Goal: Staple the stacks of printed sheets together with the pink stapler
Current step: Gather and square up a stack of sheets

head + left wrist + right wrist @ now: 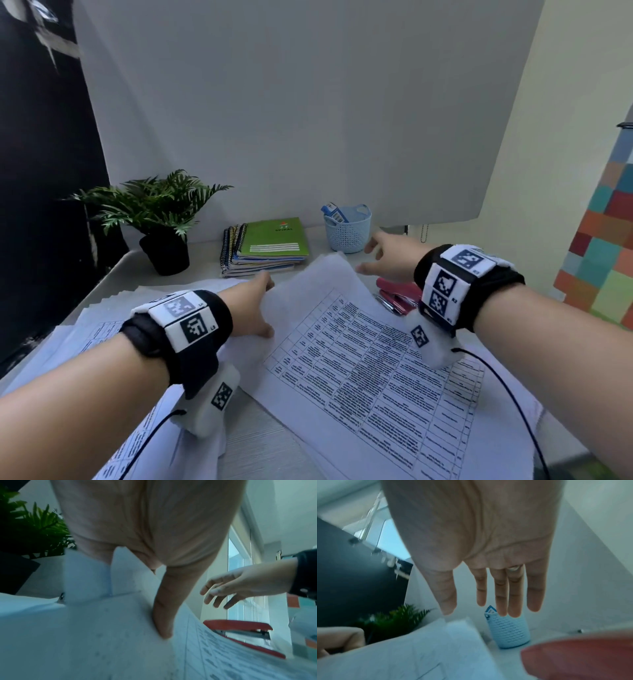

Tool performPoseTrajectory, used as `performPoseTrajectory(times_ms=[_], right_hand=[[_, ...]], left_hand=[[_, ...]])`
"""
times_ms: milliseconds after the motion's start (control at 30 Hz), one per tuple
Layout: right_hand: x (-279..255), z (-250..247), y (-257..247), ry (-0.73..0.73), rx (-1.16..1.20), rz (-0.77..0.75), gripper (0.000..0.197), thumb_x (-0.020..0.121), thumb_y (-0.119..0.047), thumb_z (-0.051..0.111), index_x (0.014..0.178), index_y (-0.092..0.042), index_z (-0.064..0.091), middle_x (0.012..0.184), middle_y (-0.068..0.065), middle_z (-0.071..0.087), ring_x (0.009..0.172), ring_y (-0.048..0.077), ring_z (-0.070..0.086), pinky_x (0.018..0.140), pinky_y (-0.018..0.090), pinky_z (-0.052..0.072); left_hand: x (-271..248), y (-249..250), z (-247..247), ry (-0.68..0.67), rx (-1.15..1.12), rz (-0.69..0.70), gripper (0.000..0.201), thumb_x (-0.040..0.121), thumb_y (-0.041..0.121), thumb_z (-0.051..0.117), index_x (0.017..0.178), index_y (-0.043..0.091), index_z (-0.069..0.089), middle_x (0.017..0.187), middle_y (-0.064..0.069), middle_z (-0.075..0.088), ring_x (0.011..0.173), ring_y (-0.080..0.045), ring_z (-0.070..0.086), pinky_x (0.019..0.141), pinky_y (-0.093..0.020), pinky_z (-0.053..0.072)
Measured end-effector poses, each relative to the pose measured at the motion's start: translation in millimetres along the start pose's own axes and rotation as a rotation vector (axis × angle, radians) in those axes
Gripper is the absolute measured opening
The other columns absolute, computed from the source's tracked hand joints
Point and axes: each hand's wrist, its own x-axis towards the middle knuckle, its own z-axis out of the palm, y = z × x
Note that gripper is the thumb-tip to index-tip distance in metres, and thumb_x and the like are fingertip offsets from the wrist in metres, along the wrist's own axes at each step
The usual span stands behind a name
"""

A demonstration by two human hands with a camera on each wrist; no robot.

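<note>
1. We are looking at a pale desk carrying everything, with loose printed sheets spreading over its left side.
2. We are seeing a stack of printed sheets lying across the desk's middle and near edge, its far end lifting off the surface.
3. We are noticing a potted plant standing at the far left corner.
4. We are finding spiral notebooks piled along the far edge, green cover on top.
5. We are spotting a light blue basket at the far edge, right of the notebooks.
6. We are watching the left hand holding the lifted end of the stack, thumb lying on top; the fingers seem to be curling underneath, though the paper is hiding them.
7. We are watching the right hand hovering above the desk near the basket, fingers straight and spread, holding nothing.
8. We are seeing the pink stapler lying towards the desk's right edge, just beside the stack, under the right wrist.
</note>
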Motion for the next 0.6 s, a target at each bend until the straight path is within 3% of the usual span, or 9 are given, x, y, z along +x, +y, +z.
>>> performPoseTrajectory(times_ms=[33,67,133,233,300,367,433,500,600], right_hand=[[0.2,-0.3,-0.8,-0.024,0.065,-0.001,0.057,0.084,-0.049,0.061,0.130,-0.021,0.041,0.123,0.002,0.054,0.104,0.017,0.054,0.088,0.031,0.044],[-0.7,-1.1,-2.1,-0.045,0.133,-0.004,0.064,0.083,-0.050,0.063,0.133,-0.021,0.038,0.125,0.001,0.054,0.109,0.018,0.054,0.092,0.032,0.044],[-3.4,-1.1,-2.8,-0.104,0.302,-0.020,0.070,0.079,-0.050,0.068,0.135,-0.020,0.038,0.125,0.000,0.056,0.110,0.020,0.057,0.095,0.035,0.046],[-5.5,-0.9,-2.4,-0.135,0.681,-0.092,0.030,0.081,-0.030,0.072,0.108,-0.020,0.062,0.108,0.002,0.069,0.095,0.020,0.067,0.090,0.039,0.052],[-8.0,-4.2,-4.8,-0.057,0.740,-0.159,0.010,0.084,-0.023,0.069,0.093,-0.023,0.065,0.099,0.000,0.071,0.089,0.018,0.068,0.090,0.040,0.053],[-10.6,-9.1,-9.5,-0.014,0.664,-0.213,0.012,0.087,-0.025,0.066,0.098,-0.023,0.062,0.098,-0.005,0.070,0.087,0.012,0.067,0.089,0.035,0.052],[-12.9,-13.4,-15.3,-0.023,0.635,-0.260,0.019,0.088,-0.025,0.065,0.106,-0.021,0.062,0.101,-0.004,0.070,0.092,0.013,0.066,0.093,0.037,0.050],[-15.5,-13.7,-22.5,-0.029,0.627,-0.285,0.021,0.088,-0.025,0.065,0.108,-0.022,0.061,0.103,-0.004,0.070,0.096,0.015,0.066,0.095,0.039,0.049],[-13.6,-7.3,-29.9,0.155,0.441,-0.253,0.030,0.084,-0.034,0.066,0.110,-0.026,0.056,0.105,-0.008,0.062,0.097,0.016,0.061,0.092,0.040,0.049]], left_hand=[[-2.3,-1.6,-2.8,0.039,-0.028,0.025,0.062,0.079,0.028,0.073,0.126,0.018,0.033,0.095,0.004,0.057,0.076,-0.016,0.054,0.048,-0.018,0.038],[-3.8,-4.3,-5.3,0.078,-0.058,0.055,0.060,0.079,0.026,0.072,0.126,0.019,0.035,0.100,0.002,0.058,0.082,-0.018,0.056,0.056,-0.022,0.044],[-6.8,-10.8,-10.3,0.151,-0.125,0.120,0.056,0.081,0.020,0.070,0.130,0.018,0.044,0.120,0.000,0.060,0.105,-0.020,0.057,0.084,-0.028,0.047],[-14.8,-16.3,-15.4,0.180,-0.211,0.192,0.060,0.082,0.014,0.068,0.137,0.019,0.045,0.130,0.003,0.057,0.118,-0.015,0.053,0.098,-0.022,0.040],[-19.7,-13.4,-20.8,0.186,-0.221,0.242,0.062,0.080,0.019,0.069,0.137,0.022,0.044,0.124,0.008,0.057,0.113,-0.011,0.054,0.095,-0.020,0.040],[-21.1,-5.7,-28.5,0.217,-0.275,0.294,0.057,0.079,0.033,0.072,0.130,0.027,0.048,0.118,0.012,0.057,0.104,-0.007,0.056,0.092,-0.022,0.043],[-17.7,3.8,-35.8,0.298,-0.359,0.326,0.036,0.081,0.043,0.067,0.111,0.027,0.057,0.100,0.012,0.062,0.079,0.001,0.058,0.074,-0.018,0.046],[-12.3,13.3,-39.7,0.400,-0.423,0.351,0.017,0.087,0.038,0.062,0.090,0.021,0.060,0.070,0.011,0.057,0.049,0.005,0.048,0.050,-0.011,0.037],[-3.4,20.7,-38.4,0.475,-0.487,0.359,0.021,0.092,0.029,0.058,0.073,0.020,0.057,0.060,0.008,0.052,0.049,-0.001,0.043,0.049,-0.018,0.034]])
